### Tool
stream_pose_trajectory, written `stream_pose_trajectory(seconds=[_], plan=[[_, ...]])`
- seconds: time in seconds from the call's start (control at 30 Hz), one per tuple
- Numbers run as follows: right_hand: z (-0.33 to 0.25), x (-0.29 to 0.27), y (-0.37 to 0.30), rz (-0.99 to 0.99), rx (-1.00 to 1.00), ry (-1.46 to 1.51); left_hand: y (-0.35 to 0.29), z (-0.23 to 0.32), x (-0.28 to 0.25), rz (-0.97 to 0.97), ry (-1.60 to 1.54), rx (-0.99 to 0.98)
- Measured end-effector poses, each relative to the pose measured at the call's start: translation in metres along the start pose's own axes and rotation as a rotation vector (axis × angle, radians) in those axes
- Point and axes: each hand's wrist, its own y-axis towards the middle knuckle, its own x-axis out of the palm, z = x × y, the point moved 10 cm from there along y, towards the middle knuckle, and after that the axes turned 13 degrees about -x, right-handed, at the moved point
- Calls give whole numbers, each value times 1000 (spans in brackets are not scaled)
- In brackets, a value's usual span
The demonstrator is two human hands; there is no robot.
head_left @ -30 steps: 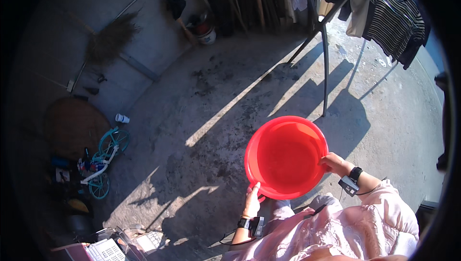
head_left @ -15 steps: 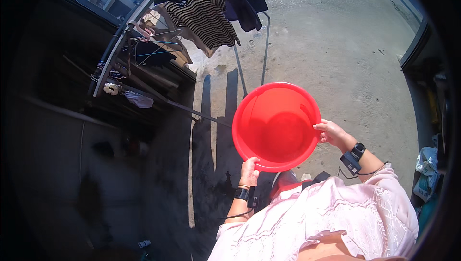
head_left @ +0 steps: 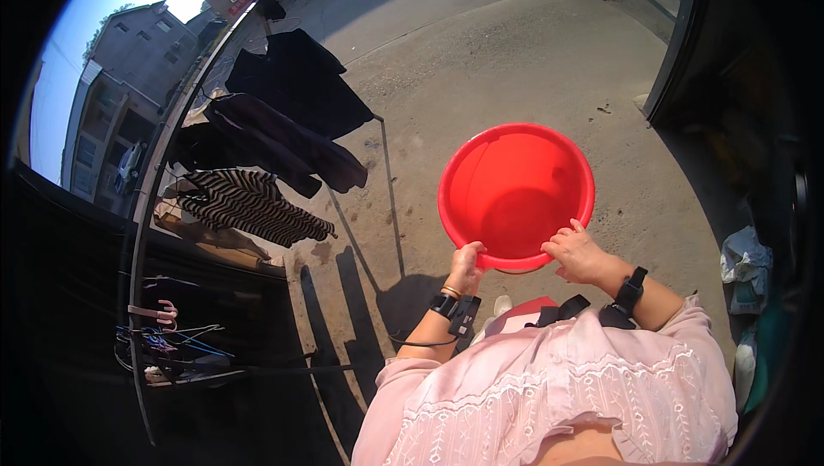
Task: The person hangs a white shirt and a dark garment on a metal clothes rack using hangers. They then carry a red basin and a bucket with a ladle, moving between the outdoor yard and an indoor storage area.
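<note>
A round red plastic basin is held out in front of my body, tilted so that its inside faces me. No contents show in it. My left hand grips the near rim on its left side, thumb over the edge. Farther right along the same rim, my right hand has its fingers closed on the edge. The undersides of both grips are hidden behind the basin wall.
To my left, a metal rack carries dark garments, a striped top and several hangers. White bags stand at the right by a dark doorway post. Sunlit concrete ground stretches ahead.
My right hand has slid along the rim from the basin's right side to the near edge, closer to my left hand. The view has turned, showing more buildings and the rack lower.
</note>
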Motion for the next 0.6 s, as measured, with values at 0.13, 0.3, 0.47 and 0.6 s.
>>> stream_pose_trajectory(seconds=[0.13,0.3,0.47,0.6], plan=[[121,-11,39,-8,154,-138,74,51,92,-77,102,-113],[259,-39,88,32,130,-262,169,112,202,-196,42,-178],[392,-52,143,-132,101,-119,247,180,292,-146,59,-149],[497,-78,192,-204,95,-112,292,251,371,-270,-1,-48]])
